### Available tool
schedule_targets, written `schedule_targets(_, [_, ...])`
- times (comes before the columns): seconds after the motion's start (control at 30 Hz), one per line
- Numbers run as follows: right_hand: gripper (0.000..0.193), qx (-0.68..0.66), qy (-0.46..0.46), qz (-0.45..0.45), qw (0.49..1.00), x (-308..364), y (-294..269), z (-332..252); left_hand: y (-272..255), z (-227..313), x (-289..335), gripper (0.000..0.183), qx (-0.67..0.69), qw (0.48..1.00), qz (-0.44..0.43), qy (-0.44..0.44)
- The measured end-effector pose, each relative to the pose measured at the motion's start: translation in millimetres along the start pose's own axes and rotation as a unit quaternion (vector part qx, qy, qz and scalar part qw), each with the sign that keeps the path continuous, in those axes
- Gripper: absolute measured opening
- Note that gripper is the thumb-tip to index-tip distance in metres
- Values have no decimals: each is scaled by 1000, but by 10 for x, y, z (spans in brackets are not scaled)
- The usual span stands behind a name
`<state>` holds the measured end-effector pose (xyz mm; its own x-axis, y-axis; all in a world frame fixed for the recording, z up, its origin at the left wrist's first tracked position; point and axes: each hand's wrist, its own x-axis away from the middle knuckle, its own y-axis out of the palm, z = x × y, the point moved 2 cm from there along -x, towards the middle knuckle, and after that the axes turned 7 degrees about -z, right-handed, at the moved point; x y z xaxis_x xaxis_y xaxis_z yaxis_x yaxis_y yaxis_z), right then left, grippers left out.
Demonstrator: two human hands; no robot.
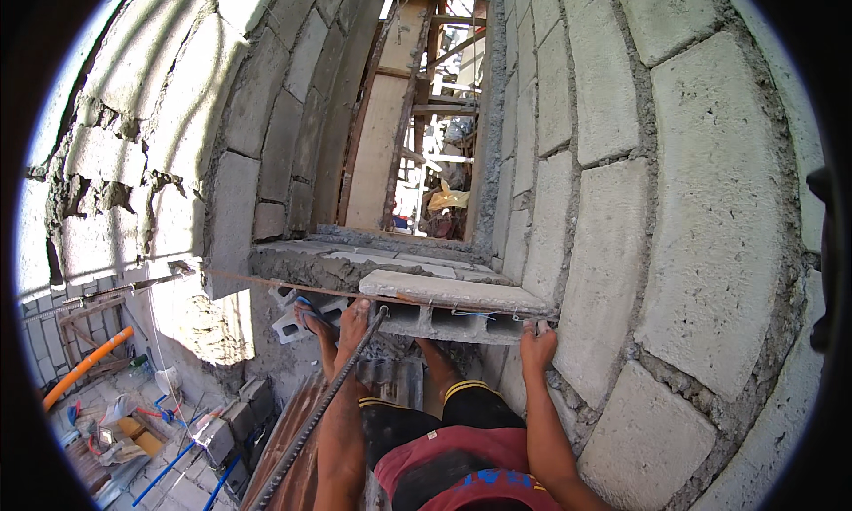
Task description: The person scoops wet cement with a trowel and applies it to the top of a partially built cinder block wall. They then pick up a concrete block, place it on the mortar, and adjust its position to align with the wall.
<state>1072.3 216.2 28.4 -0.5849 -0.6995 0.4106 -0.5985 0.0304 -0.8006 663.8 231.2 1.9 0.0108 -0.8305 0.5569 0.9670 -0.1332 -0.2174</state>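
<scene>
A grey hollow concrete block (453, 291) lies in front of me at the base of the wall opening, its open cores facing me. My left hand (354, 316) is closed at the block's left end. At its right end, against the block wall, my right hand (539, 341) grips the corner with curled fingers. A thin rusty rebar (293, 284) runs across the block's near edge. From beside my left hand a thicker ribbed rebar (321, 410) slants down past my left forearm. A short piece of tie wire (472, 314) sits at the block's front.
Block walls rise on the right (603, 245) and left (235, 192). Beyond a framed opening (382, 147) are timbers and clutter. Another hollow block (288, 326) is beside my sandalled foot. Rusty corrugated sheets (297, 422) lie below. An orange pipe (89, 366) and stacked blocks are lower left.
</scene>
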Motion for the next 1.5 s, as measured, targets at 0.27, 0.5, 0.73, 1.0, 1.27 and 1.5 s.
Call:
schedule_targets(0.27, [40, -1, -37, -20, 999, -50, 3, 34, 85, -255, -70, 50, 134, 989, 32, 57])
schedule_targets(0.5, [39, -26, -42, 4, 999, -81, 75, 124, 140, -145, -7, 40, 156, 984, 77, 42])
schedule_targets(0.73, [41, -97, -98, 3, 990, 291, -162, -44, 152, -97, 28, 41, 153, 986, 62, 21])
schedule_targets(1.0, [45, -150, -154, 72, 974, 616, -277, -147, 179, -323, -71, 49, 65, 990, 128, 17])
schedule_targets(1.27, [45, -39, -15, 54, 998, 710, -290, -98, 254, 130, 139, 61, -130, 974, 185, 35])
schedule_targets(1.5, [47, 19, -97, 45, 994, 716, -307, -241, 285, 367, 174, 56, -218, 964, 150, 21])
